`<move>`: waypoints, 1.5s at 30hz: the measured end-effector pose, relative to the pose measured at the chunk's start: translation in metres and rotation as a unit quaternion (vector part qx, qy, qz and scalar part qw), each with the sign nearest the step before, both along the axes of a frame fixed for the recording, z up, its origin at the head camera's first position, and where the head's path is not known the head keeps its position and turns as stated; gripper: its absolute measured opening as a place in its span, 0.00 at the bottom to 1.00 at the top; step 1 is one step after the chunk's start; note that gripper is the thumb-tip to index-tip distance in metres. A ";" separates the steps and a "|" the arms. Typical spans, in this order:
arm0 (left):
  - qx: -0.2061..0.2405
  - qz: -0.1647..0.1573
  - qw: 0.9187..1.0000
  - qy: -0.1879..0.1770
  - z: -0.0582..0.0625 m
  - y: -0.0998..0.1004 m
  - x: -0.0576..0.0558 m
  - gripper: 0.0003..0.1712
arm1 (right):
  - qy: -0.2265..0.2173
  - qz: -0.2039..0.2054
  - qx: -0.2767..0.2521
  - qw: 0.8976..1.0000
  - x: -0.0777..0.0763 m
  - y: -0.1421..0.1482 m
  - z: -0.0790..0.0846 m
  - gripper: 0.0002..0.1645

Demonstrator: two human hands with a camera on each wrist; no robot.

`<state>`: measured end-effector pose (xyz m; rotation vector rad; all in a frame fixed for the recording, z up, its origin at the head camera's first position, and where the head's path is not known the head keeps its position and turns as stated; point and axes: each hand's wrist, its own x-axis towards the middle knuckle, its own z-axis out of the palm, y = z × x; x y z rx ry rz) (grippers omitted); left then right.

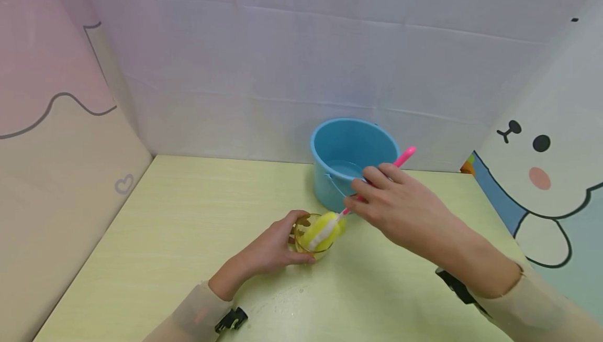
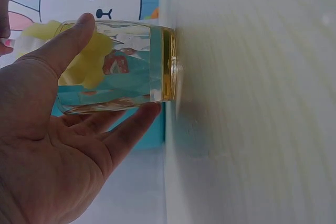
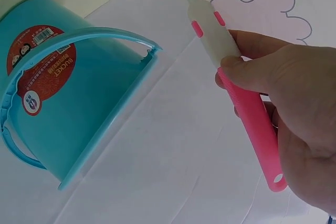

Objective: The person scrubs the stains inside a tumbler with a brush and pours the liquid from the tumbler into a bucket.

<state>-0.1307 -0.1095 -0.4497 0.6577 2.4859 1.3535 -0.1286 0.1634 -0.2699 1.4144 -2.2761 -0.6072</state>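
An amber-tinted clear glass [image 2: 136, 72] stands on the table, with my left hand [image 1: 275, 245] wrapped round its side. In the left wrist view the thumb lies across the near wall and the fingers pass behind. My right hand [image 1: 395, 208] grips the pink handle [image 3: 252, 124] of a bottle brush with a white neck. The brush's yellow and white sponge head [image 1: 322, 231] is partly inside the glass mouth, tilted, with some of it above the rim. In the right wrist view the thumb and fingers close round the handle near the white neck.
A light blue bucket [image 1: 325, 185] with a handle stands just behind the glass, near the back wall; it appears to have water in it. Small water drops [image 1: 282, 305] lie on the pale wood-look table [image 1: 188, 216]. Printed sheets [image 1: 282, 69] enclose the back and sides.
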 end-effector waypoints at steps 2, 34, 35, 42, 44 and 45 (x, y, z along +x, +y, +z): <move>0.000 0.000 1.000 0.001 0.000 0.000 0.000 0.54 | -0.001 0.002 -0.001 1.000 0.000 -0.001 -0.001 0.26; 0.028 -0.007 0.999 -0.020 0.000 -0.001 0.000 0.53 | 0.019 -0.001 -0.037 0.999 -0.015 -0.004 -0.019 0.27; 0.027 -0.006 0.999 -0.021 0.000 -0.001 0.000 0.53 | 0.018 -0.003 -0.039 0.999 -0.016 -0.003 -0.020 0.27; 0.016 -0.001 1.000 -0.013 0.000 -0.001 -0.001 0.54 | 0.018 -0.008 -0.046 0.999 -0.019 0.000 -0.021 0.26; 0.016 -0.001 1.000 -0.015 0.000 -0.001 -0.001 0.54 | 0.019 -0.009 -0.044 0.999 -0.019 0.000 -0.021 0.26; 0.016 -0.001 1.000 -0.016 0.000 -0.001 -0.001 0.54 | 0.018 -0.011 -0.043 0.999 -0.019 0.001 -0.021 0.26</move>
